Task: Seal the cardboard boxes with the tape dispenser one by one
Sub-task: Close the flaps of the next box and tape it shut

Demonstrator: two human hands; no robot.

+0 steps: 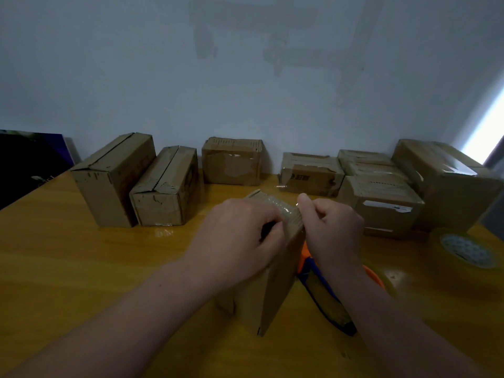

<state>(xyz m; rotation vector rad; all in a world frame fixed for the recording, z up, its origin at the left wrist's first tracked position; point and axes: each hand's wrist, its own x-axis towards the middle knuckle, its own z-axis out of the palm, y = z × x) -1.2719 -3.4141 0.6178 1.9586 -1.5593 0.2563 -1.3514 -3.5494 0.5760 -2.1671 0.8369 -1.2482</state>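
The left hand (240, 236) curls its fingers over the box (272, 285), gripping its taped top. The right hand (334, 230) pinches the top edge alongside. The box stands mid-table, with the dispenser (323, 301) lying just right of it. They are probably smoothing the tape down; next comes fetching another box.

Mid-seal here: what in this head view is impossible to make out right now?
Head view:
Orange-and-blue tape dispenser: mostly hidden behind the right forearm.
Top seam of the upright brown cardboard box: covered by the left hand and right hand.
Yellowish tape roll: blurred at the right edge.
Print on a taped rear box: too small.
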